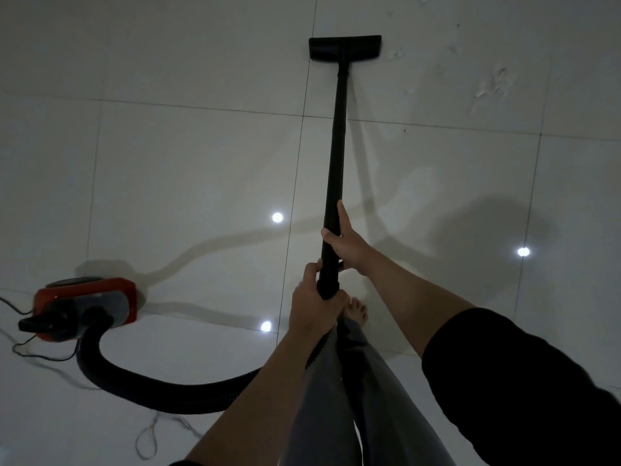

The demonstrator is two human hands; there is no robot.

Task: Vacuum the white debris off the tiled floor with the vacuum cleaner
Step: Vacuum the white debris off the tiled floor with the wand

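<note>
Head view, single frame, dim light. Vacuum wand (337,156): black rigid tube running from lower centre of the frame up to upper centre, tilted slightly. Floor nozzle (345,48): black, wide, flat on the tiled floor (188,169) at upper centre, just right of a vertical grout line. White debris (494,84): pale scattered flecks and a larger crumpled patch in the upper right of the frame, to the right of the nozzle and apart from it; smaller bits lie just beside the nozzle's right end. Right hand (344,242): wrapped around the wand at centre frame, thumb laid along the tube pointing up, fingers closed over it; dark sleeve at lower right. Left hand (314,304): clamped on the wand's lower end just below the right hand, where the tube meets the hose. Hose (161,388): black, ribbed, looping from the hands across the lower left to the canister. Vacuum canister (89,306): red and grey body on the floor at the left edge, well apart from the nozzle. Power cord (40,356): thin, dark, trailing in loose loops along the lower left. Bare foot (357,312): below the hands, toes visible beside grey trouser legs. Three bright ceiling-light reflections on the glossy tiles.
</note>
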